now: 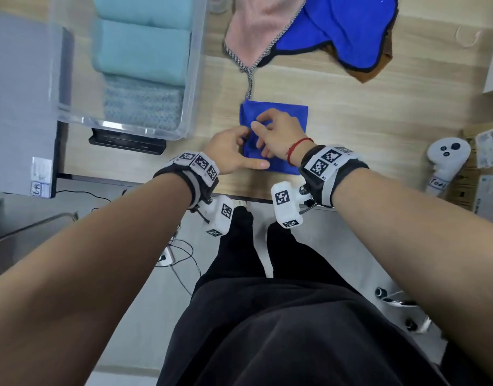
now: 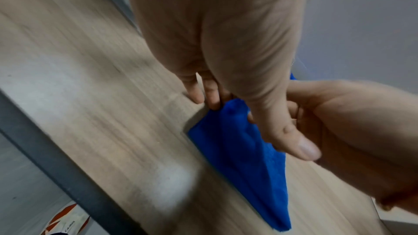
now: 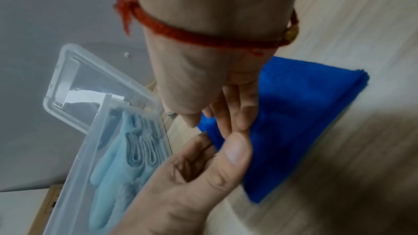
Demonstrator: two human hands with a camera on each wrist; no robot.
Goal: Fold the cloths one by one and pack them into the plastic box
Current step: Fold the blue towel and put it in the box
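A folded blue cloth [image 1: 289,115] [image 2: 237,158] [image 3: 305,113] lies on the wooden table near its front edge. My left hand [image 1: 231,151] [image 2: 237,78] is at the cloth's left edge, fingers curled on that edge and lifting it slightly, thumb stretched along the near side. My right hand [image 1: 278,135] [image 3: 203,78] rests on top of the cloth with its fingers lying flat on the fabric, close against the left hand. The clear plastic box [image 1: 192,79] [image 3: 95,131] stands to the left and holds three folded light blue cloths [image 1: 142,51].
A loose pile at the back holds a pink cloth [image 1: 256,29], a blue cloth [image 1: 348,26] and a brown cloth [image 1: 378,65]. A grey case [image 1: 20,93] lies far left, a white controller [image 1: 445,162] and cardboard boxes [image 1: 484,162] at the right.
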